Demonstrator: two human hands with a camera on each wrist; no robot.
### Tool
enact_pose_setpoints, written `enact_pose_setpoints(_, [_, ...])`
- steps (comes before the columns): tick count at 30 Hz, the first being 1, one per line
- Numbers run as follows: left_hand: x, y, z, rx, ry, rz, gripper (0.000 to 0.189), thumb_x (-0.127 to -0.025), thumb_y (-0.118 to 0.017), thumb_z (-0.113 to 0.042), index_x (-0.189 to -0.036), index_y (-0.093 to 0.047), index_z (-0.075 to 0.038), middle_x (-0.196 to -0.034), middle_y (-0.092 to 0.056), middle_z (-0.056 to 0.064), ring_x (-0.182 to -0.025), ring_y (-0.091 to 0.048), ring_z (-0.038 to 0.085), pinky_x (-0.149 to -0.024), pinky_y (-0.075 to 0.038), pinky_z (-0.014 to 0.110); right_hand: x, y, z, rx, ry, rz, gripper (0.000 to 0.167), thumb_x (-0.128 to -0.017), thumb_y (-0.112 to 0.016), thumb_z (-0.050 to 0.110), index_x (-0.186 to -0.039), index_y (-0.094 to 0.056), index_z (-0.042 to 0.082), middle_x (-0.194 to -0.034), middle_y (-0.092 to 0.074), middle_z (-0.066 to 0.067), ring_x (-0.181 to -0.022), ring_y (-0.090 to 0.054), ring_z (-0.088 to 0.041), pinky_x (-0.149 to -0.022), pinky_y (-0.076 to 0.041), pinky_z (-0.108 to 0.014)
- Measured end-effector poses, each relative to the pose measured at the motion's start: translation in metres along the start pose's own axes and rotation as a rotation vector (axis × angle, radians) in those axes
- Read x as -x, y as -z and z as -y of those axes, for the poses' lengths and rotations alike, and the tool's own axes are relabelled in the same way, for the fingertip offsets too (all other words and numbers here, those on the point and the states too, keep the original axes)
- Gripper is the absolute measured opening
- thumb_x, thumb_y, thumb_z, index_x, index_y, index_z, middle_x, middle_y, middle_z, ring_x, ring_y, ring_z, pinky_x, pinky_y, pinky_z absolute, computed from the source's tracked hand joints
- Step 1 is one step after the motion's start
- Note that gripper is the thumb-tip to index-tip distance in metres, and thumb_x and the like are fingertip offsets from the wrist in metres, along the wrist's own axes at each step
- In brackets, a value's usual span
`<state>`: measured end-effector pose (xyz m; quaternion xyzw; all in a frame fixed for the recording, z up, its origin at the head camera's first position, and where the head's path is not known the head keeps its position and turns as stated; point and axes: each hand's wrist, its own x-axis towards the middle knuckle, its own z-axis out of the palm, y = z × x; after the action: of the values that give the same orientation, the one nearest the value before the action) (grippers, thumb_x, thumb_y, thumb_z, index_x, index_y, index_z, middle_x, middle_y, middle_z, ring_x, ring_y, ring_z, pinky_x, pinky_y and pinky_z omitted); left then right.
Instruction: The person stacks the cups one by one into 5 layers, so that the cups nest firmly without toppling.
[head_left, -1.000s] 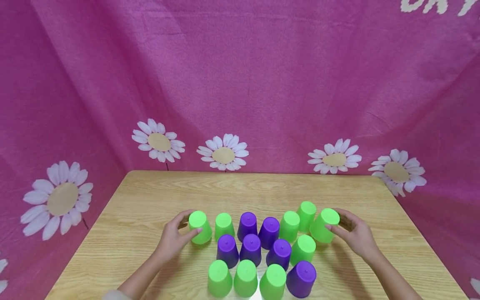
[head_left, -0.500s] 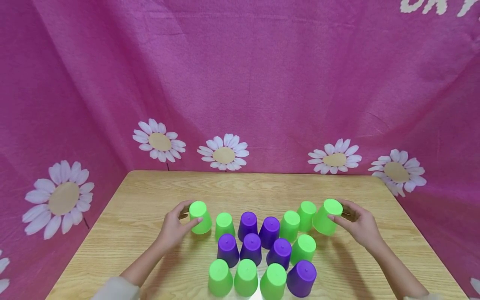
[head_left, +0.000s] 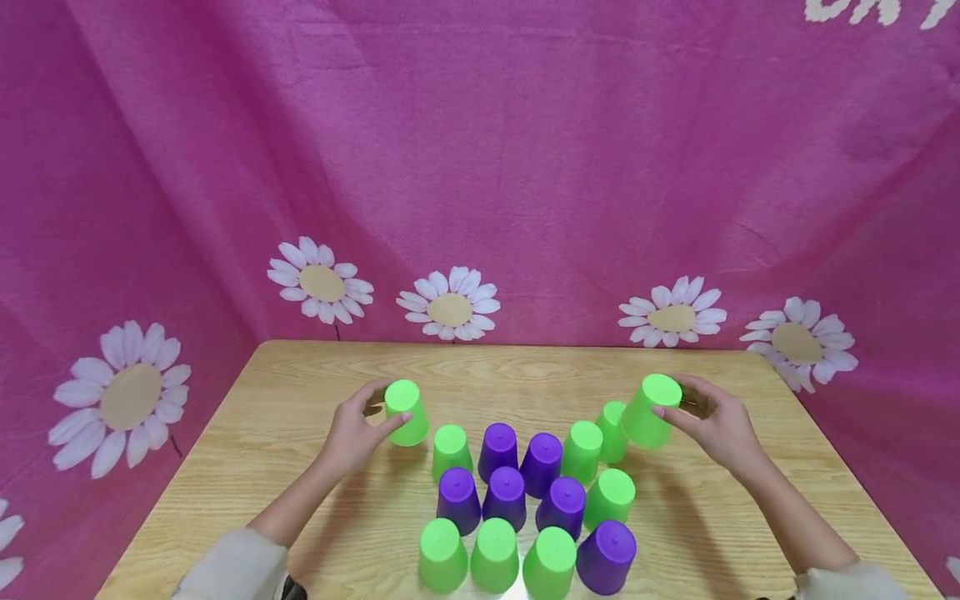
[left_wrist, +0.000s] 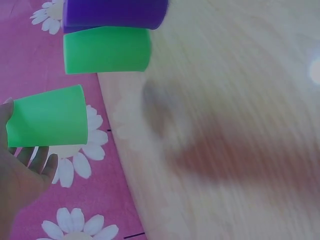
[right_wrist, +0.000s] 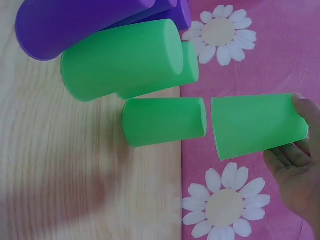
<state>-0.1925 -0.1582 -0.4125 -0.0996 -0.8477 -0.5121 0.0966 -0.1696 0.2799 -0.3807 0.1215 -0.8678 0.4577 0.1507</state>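
My left hand (head_left: 358,427) grips a green cup (head_left: 406,414) mouth down, thumb across its near side. In the left wrist view that green cup (left_wrist: 49,118) hangs above the table, apart from the others. My right hand (head_left: 716,421) holds another green cup (head_left: 649,412), slightly tilted, thumb in front and fingers behind. The right wrist view has this green cup (right_wrist: 259,125) raised over a standing green cup (right_wrist: 165,121). Between the hands stand several upside-down cups, among them a green cup (head_left: 452,454) near the left hand and a purple cup (head_left: 542,465) in the middle.
On the wooden table (head_left: 300,375), a front row holds three green cups and a purple cup (head_left: 607,557). A green cup (head_left: 610,498) stands at the right of the middle row. A pink cloth (head_left: 525,167) with white daisies hangs behind the table and at both sides.
Both hands have risen with their green cups, lifting them off the table. The left cup has also shifted a little to the right. The standing cups have stayed in place.
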Motion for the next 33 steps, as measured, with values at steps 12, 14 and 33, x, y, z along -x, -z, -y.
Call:
enact_pose_setpoints(12, [-0.018, -0.014, -0.011, 0.038, 0.006, -0.012, 0.050, -0.077, -0.073, -0.004, -0.122, -0.053, 0.003, -0.113, -0.063, 0.022, -0.106, -0.060, 0.035, -0.093, -0.049, 0.048, -0.015, -0.017, 0.017, -0.102, 0.007, 0.001, 0.044, -0.079, -0.070, 0.001, -0.119, -0.055, -0.010, -0.093, -0.056, 0.033, -0.087, -0.056, 0.014, -0.076, -0.048, -0.004])
enact_pose_setpoints(14, [-0.019, -0.015, -0.011, 0.039, 0.012, -0.007, 0.050, -0.077, -0.073, -0.004, -0.123, -0.053, 0.003, -0.113, -0.063, 0.021, -0.106, -0.059, 0.034, -0.093, -0.049, 0.048, -0.018, -0.019, 0.020, -0.112, 0.004, 0.006, 0.044, -0.079, -0.070, 0.001, -0.119, -0.054, -0.009, -0.093, -0.057, 0.032, -0.087, -0.056, 0.014, -0.077, -0.048, -0.004])
enact_pose_setpoints(33, [-0.028, -0.024, -0.013, 0.047, 0.029, -0.021, 0.048, -0.077, -0.073, -0.006, -0.121, -0.054, 0.002, -0.113, -0.063, 0.022, -0.107, -0.059, 0.034, -0.092, -0.050, 0.046, -0.041, -0.053, 0.044, -0.205, -0.027, 0.023, 0.043, -0.079, -0.069, -0.001, -0.118, -0.055, -0.010, -0.104, -0.067, -0.017, -0.087, -0.057, 0.011, -0.080, -0.049, -0.008])
